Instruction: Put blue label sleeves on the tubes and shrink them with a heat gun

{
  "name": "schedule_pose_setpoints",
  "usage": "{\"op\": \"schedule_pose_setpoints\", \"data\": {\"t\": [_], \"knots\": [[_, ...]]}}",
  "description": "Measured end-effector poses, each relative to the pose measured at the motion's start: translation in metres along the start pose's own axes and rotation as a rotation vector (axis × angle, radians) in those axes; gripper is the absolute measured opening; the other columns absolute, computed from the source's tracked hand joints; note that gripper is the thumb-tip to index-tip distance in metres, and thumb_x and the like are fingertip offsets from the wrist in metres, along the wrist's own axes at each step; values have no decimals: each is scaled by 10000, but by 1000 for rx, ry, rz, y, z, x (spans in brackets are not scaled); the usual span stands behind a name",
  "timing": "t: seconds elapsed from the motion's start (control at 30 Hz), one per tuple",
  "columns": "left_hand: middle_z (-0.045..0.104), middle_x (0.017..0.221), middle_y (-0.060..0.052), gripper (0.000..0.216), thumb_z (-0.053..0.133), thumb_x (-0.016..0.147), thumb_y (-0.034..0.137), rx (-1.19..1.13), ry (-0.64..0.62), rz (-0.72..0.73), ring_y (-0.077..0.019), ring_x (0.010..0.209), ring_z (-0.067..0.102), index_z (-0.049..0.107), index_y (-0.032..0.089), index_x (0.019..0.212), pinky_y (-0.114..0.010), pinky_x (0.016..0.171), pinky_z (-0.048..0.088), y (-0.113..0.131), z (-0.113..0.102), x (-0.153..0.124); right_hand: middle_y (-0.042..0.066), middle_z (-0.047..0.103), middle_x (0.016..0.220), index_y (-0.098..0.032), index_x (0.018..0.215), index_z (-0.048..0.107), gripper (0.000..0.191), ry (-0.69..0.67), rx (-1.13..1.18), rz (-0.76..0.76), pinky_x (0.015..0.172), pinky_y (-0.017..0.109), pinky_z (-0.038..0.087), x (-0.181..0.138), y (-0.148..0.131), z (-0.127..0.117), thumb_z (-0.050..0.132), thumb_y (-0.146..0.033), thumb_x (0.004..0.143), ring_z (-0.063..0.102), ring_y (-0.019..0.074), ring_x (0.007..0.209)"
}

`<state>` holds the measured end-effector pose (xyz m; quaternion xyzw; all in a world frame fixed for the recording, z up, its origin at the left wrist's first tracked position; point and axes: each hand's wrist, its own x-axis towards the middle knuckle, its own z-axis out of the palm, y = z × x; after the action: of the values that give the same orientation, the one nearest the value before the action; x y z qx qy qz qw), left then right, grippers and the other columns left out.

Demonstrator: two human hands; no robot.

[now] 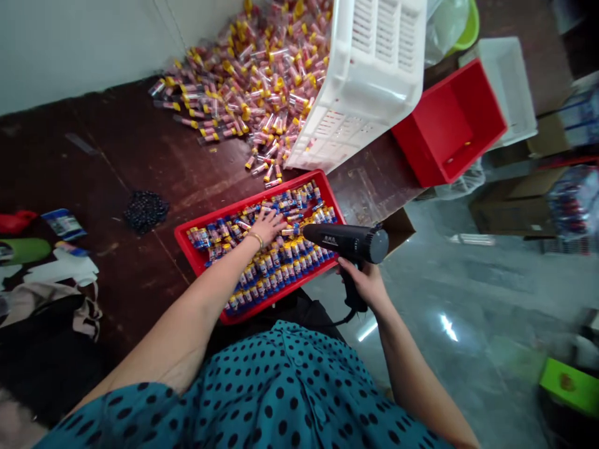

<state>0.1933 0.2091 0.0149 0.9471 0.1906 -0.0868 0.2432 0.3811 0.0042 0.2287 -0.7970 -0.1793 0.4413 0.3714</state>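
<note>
A red tray point(186, 237) on the dark wooden table holds several rows of small tubes with blue labels and yellow caps point(276, 259). My left hand point(267, 225) lies over the tubes in the middle of the tray, fingers spread and touching them. My right hand point(365, 284) grips the handle of a black heat gun point(349, 242), whose nozzle points left over the tray's right half.
A big heap of pink tubes with yellow caps point(255, 81) lies at the back. A white slotted crate point(369, 81) leans over it. A red bin point(449, 125) and a white bin point(512, 81) sit right. Small black pieces point(146, 210) lie left.
</note>
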Motion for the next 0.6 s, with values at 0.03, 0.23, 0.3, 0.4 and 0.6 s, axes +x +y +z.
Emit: {"op": "schedule_pose_setpoints", "data": {"t": [0.03,0.23,0.3,0.4,0.6], "knots": [[453,1518,-75,472,507,875,212,21,-4,-6,-329,1450,269,584,279,1336,-604,1158,96,-8,-3,10,40,670,652,-153,828,675,413,20,9,-1,490,274,477,-1,0,-3,760,-541,714,573,158,530],[423,1531,-116,472,440,879,163,24,174,-222,-300,1432,307,583,199,1327,-503,1137,240,-47,-12,-29,50,676,662,-149,849,673,433,38,35,91,480,263,462,-16,7,-12,728,-564,739,575,154,524],[462,1495,-140,455,450,868,164,-1,227,-325,-313,1418,327,604,183,1295,-518,1120,266,-49,-11,-66,53,679,673,-145,872,674,437,-77,50,118,488,264,463,-22,14,-8,724,-560,744,590,164,545],[487,1460,-155,420,462,875,217,-39,317,-478,-331,1402,342,621,174,1262,-529,1096,305,-43,-9,-123,54,673,666,-137,835,674,409,-164,4,59,508,261,453,-27,23,1,718,-537,758,587,165,563],[569,1352,-162,375,434,918,273,-68,386,-583,-316,1311,455,639,172,1214,-489,1023,404,-5,5,-202,61,671,670,-126,864,682,419,-90,3,-5,538,270,474,-20,31,-1,711,-533,764,608,183,600]]}}
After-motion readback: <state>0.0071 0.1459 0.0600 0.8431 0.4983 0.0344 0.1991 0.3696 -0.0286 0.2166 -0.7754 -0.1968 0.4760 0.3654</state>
